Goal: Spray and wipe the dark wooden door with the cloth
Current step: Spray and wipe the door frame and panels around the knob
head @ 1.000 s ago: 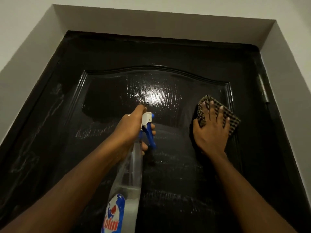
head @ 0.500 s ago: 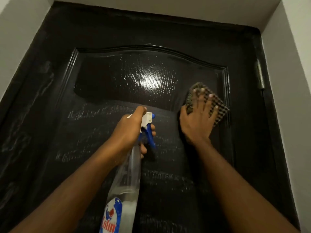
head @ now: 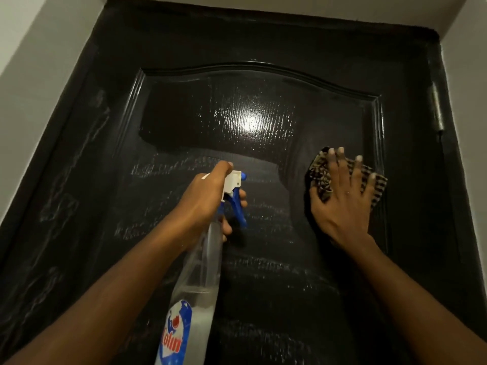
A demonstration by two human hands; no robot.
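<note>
Across the door [head: 263, 35], streaks cover the lower panel, so I judge wiping half done: my left hand [head: 203, 204] grips the bottle [head: 203, 272] mid-frame, my right hand [head: 342, 204] presses the cloth [head: 320, 177] flat, centre-right.

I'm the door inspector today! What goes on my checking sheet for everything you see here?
Surface: dark wooden door, glossy at the panel's top, pale streaks lower down.
Job's things: spray bottle aimed at the door; checked cloth flat on the panel's right side.
Clutter: nothing seen.
Hands: left hand grips the bottle; right hand presses the cloth with spread fingers.
Cables: nothing seen.
Surroundings: pale wall around the frame; metal hinge on the right.
</note>
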